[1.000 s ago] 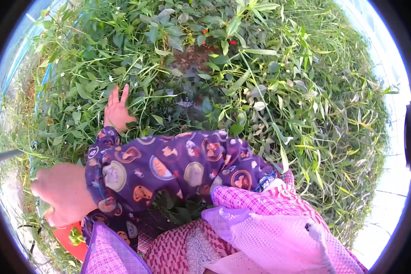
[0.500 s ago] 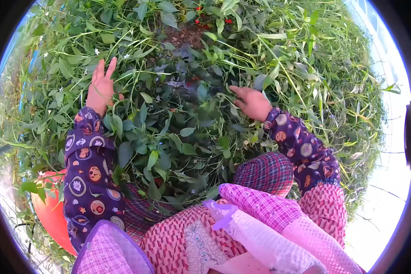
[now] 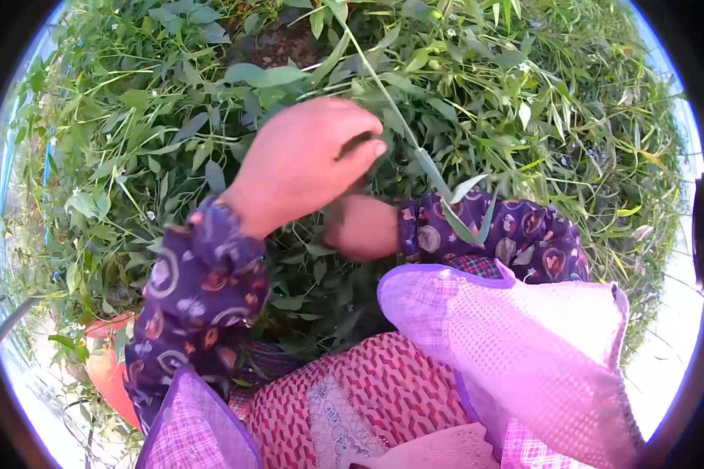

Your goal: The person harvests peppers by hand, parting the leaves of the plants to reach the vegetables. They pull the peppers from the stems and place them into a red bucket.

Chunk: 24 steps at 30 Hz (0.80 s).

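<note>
My left hand (image 3: 309, 160) is raised over the middle of the leafy plants (image 3: 172, 133), its fingers bent and the thumb a little apart from them, with a dark gap between. Just right of its fingertips, a long grass stem (image 3: 387, 98) runs slantwise down to narrow leaves lying across my right sleeve (image 3: 493, 234). Lower and partly behind the left hand is my right hand (image 3: 365, 228), among the foliage. Motion smears its fingers, so I cannot tell what they hold.
A red-orange container (image 3: 111, 371) stands at the lower left, partly covered by my left sleeve (image 3: 199, 289). Bare soil (image 3: 281, 47) shows between plants at the top. Pink and purple cloth (image 3: 516, 328) hangs across the lower right, over my lap.
My left hand has swung right and come up nearer the camera. My right hand has drawn left and down. The hanging cloth has shifted, and the grass stem now crosses my right sleeve.
</note>
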Motion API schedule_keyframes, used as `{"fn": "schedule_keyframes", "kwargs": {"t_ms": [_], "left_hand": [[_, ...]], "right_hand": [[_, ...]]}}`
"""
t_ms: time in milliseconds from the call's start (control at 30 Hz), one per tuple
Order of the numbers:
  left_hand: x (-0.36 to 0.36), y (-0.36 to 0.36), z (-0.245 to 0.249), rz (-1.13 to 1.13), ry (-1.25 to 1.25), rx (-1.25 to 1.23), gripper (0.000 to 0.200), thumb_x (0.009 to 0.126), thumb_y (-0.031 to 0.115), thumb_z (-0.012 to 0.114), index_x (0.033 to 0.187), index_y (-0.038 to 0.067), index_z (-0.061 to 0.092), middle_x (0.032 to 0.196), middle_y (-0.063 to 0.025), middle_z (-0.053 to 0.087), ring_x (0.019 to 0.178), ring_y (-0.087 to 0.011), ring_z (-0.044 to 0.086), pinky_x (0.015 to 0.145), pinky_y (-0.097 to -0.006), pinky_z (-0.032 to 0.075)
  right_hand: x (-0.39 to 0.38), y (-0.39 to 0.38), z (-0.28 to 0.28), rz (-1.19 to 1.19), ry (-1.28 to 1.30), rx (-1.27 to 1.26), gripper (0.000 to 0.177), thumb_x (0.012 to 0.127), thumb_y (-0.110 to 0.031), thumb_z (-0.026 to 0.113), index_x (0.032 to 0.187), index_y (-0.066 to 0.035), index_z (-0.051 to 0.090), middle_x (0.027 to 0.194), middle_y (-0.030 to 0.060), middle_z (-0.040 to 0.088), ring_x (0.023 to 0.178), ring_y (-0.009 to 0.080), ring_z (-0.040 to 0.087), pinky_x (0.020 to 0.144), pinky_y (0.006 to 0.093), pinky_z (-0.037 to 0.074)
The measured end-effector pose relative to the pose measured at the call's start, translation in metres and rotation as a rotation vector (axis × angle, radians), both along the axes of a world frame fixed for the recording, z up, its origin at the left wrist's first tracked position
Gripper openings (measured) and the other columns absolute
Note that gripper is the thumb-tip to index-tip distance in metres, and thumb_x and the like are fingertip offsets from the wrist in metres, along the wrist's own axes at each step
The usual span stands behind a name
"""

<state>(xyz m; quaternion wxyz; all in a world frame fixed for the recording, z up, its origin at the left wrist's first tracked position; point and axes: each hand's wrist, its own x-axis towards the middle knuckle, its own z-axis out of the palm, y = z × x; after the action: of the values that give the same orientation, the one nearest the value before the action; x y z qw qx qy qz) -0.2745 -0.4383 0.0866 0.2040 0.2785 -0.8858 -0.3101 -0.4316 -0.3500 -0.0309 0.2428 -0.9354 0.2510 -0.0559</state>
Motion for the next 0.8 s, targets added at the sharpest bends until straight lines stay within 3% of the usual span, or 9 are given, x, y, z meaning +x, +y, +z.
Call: {"fn": "schedule_keyframes", "kwargs": {"t_ms": [133, 200, 300, 367, 500, 600, 633, 733, 800], "left_hand": [[-0.021, -0.005, -0.085, -0.051, -0.304, -0.375, 0.034, 0.084, 0.031, 0.063, 0.109, 0.008, 0.065, 0.088, -0.0112, 0.066, 0.094, -0.0298, 0.061, 0.079, -0.042, 0.05], [-0.001, -0.005, -0.098, -0.033, -0.729, -0.275, 0.032, 0.084, 0.036, 0.063, 0.101, 0.008, 0.067, 0.084, -0.0111, 0.066, 0.093, -0.0301, 0.061, 0.079, -0.0417, 0.05], [0.037, -0.002, -0.115, 0.05, -0.752, 0.005, 0.034, 0.091, 0.036, 0.057, 0.08, 0.006, 0.066, 0.08, -0.0119, 0.064, 0.085, -0.0329, 0.059, 0.072, -0.0448, 0.049], [0.057, 0.021, -0.109, 0.063, -0.665, 0.016, 0.033, 0.092, 0.034, 0.056, 0.078, 0.005, 0.065, 0.078, -0.0118, 0.063, 0.083, -0.0331, 0.059, 0.071, -0.0463, 0.048], [0.062, 0.055, -0.11, 0.129, -0.503, -0.042, 0.03, 0.091, 0.029, 0.057, 0.073, 0.005, 0.061, 0.073, -0.0102, 0.059, 0.08, -0.0316, 0.057, 0.07, -0.0465, 0.046], [0.061, 0.06, -0.114, 0.134, -0.503, -0.149, 0.033, 0.091, 0.033, 0.057, 0.073, 0.006, 0.065, 0.072, -0.0066, 0.061, 0.084, -0.0266, 0.059, 0.073, -0.0454, 0.048], [0.06, 0.06, -0.111, 0.102, -0.568, -0.109, 0.031, 0.09, 0.032, 0.058, 0.074, 0.007, 0.065, 0.074, -0.0061, 0.062, 0.086, -0.0258, 0.059, 0.079, -0.0451, 0.047], [0.052, 0.063, -0.109, 0.066, -0.607, -0.1, 0.03, 0.09, 0.031, 0.058, 0.074, 0.006, 0.065, 0.074, -0.0061, 0.062, 0.085, -0.026, 0.059, 0.076, -0.0448, 0.049], [0.052, 0.066, -0.112, 0.085, -0.553, -0.08, 0.03, 0.09, 0.031, 0.058, 0.073, 0.006, 0.065, 0.074, -0.0065, 0.062, 0.085, -0.0261, 0.059, 0.071, -0.0426, 0.051]], "right_hand": [[0.013, 0.012, -0.009, 0.123, 0.074, -0.082, 0.014, 0.062, -0.014, 0.065, 0.072, -0.005, 0.063, 0.065, 0.0134, 0.061, 0.066, 0.0333, 0.065, 0.056, 0.0442, 0.052], [0.011, 0.015, -0.008, 0.187, 0.114, -0.088, 0.013, 0.062, -0.014, 0.065, 0.071, -0.004, 0.063, 0.066, 0.013, 0.062, 0.067, 0.033, 0.065, 0.057, 0.0439, 0.053], [0.001, 0.012, -0.01, 0.214, -0.008, -0.213, 0.022, 0.064, -0.017, 0.063, 0.079, -0.001, 0.064, 0.067, 0.0117, 0.059, 0.066, 0.0309, 0.062, 0.058, 0.0413, 0.051], [-0.001, 0.008, -0.006, 0.121, -0.037, -0.035, 0.024, 0.07, -0.015, 0.062, 0.087, 0.002, 0.062, 0.068, 0.0142, 0.059, 0.064, 0.0316, 0.063, 0.052, 0.0424, 0.05], [-0.005, 0.005, -0.006, 0.197, -0.02, 0.179, 0.024, 0.082, -0.017, 0.059, 0.094, 0.004, 0.059, 0.067, 0.0175, 0.059, 0.062, 0.0333, 0.063, 0.046, 0.0439, 0.047], [-0.008, -0.018, 0.028, 0.164, -0.011, 0.139, 0.026, 0.088, -0.023, 0.058, 0.096, 0.001, 0.06, 0.068, 0.0157, 0.06, 0.065, 0.0323, 0.063, 0.051, 0.0444, 0.049], [-0.008, -0.028, 0.036, 0.019, -0.115, 0.104, 0.028, 0.09, -0.027, 0.058, 0.098, 0.0, 0.06, 0.069, 0.0155, 0.061, 0.066, 0.0336, 0.063, 0.055, 0.0452, 0.05], [-0.029, -0.078, 0.025, -0.321, -0.252, -0.132, 0.036, 0.092, -0.038, 0.057, 0.103, -0.003, 0.06, 0.075, 0.0154, 0.063, 0.07, 0.0391, 0.061, 0.065, 0.0489, 0.05], [-0.072, -0.099, -0.01, -0.423, 0.161, -0.114, 0.039, 0.094, -0.042, 0.052, 0.088, -0.006, 0.064, 0.082, 0.014, 0.064, 0.085, 0.0354, 0.062, 0.073, 0.0459, 0.05]]}}
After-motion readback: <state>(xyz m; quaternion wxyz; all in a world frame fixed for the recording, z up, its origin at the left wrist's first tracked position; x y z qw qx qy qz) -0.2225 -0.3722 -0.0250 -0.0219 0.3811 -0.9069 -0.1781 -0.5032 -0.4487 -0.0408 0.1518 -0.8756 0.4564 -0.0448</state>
